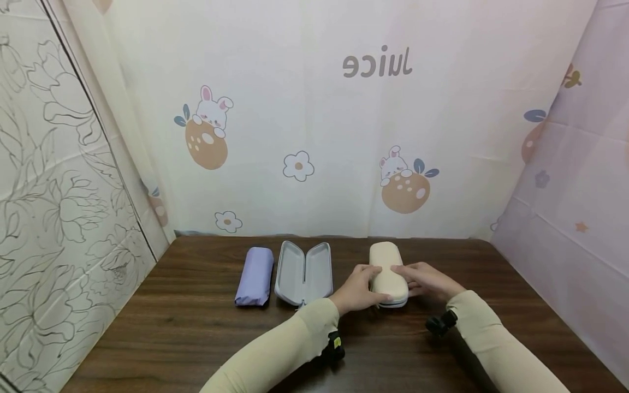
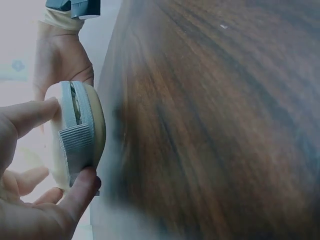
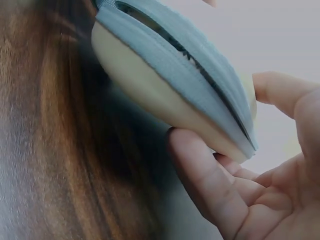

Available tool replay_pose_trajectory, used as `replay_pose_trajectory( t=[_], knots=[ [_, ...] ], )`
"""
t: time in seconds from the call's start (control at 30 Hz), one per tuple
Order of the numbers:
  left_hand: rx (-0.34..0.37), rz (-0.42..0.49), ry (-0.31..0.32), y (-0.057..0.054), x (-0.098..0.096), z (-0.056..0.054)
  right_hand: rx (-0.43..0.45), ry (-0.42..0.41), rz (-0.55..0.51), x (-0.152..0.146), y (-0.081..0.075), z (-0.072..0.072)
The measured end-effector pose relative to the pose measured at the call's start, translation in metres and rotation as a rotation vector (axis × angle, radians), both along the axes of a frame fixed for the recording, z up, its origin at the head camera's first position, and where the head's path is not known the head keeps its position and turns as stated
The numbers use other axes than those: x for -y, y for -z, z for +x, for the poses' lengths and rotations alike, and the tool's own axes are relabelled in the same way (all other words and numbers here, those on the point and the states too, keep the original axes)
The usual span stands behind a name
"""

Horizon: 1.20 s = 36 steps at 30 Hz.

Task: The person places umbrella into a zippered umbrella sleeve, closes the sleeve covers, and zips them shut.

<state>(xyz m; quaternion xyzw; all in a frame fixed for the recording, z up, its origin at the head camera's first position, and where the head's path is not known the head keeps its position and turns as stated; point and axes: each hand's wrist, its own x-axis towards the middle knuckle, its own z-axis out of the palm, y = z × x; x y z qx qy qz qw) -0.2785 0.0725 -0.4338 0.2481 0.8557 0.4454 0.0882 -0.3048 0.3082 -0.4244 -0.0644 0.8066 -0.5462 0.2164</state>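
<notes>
In the head view a cream zip case [image 1: 385, 270], shaped like a glasses case, is between both hands over the right half of the table. My left hand [image 1: 357, 289] grips its left side and near end, with fingers and thumb spread around the edge. The right hand [image 1: 429, 281] holds the opposite side, pinching the rim between thumb and fingers. Up close in the left wrist view, the case [image 2: 97, 125] shows pale blue zip tape and a ribbed fabric tab. Its two halves lie together, with a narrow unzipped gap along the zip [image 3: 185, 55].
Left of the hands, a second case [image 1: 290, 273] lies unfolded, its grey lining facing up. Beside that is a lilac wrapped oblong bundle [image 1: 254, 275]. All rest on a dark wooden table [image 1: 196, 338], with a printed curtain [image 1: 304, 109] behind its far edge.
</notes>
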Motion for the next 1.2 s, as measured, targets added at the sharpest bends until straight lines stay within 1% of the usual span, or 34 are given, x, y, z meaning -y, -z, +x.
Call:
replay_pose_trajectory(
  t=[0.1,0.23,0.33,0.4,0.47,0.5,0.57,0.63,0.77,0.9,1.03,1.2],
  knots=[
    [0.053,0.106,-0.035,-0.001,-0.001,0.001,-0.012,0.039,-0.022,0.001,-0.003,0.002],
    [0.159,0.243,-0.128,-0.003,-0.002,0.002,-0.032,0.076,-0.060,0.003,-0.007,0.004],
    [0.288,0.336,-0.190,-0.005,-0.002,0.002,-0.049,0.075,-0.083,0.006,-0.009,0.004],
    [0.388,0.420,-0.191,-0.006,-0.001,0.002,-0.055,0.070,-0.100,0.007,-0.011,0.005],
    [0.481,0.499,-0.164,-0.007,0.000,0.001,-0.060,0.064,-0.123,0.009,-0.011,0.006],
    [0.517,0.532,-0.149,-0.008,0.000,0.001,-0.062,0.061,-0.133,0.011,-0.012,0.007],
    [0.565,0.588,-0.111,-0.009,0.000,0.002,-0.062,0.064,-0.154,0.013,-0.014,0.008],
    [0.584,0.620,-0.086,-0.009,-0.001,0.003,-0.064,0.065,-0.163,0.016,-0.015,0.008],
    [0.588,0.635,-0.096,-0.011,-0.002,0.005,-0.065,0.078,-0.153,0.018,-0.015,0.007],
    [0.571,0.622,-0.106,-0.013,-0.002,0.005,-0.062,0.085,-0.142,0.020,-0.016,0.007],
    [0.556,0.604,-0.089,-0.016,-0.001,0.004,-0.052,0.100,-0.137,0.021,-0.018,0.007],
    [0.532,0.563,-0.083,-0.021,0.003,0.001,-0.042,0.090,-0.144,0.022,-0.021,0.008]
  ],
)
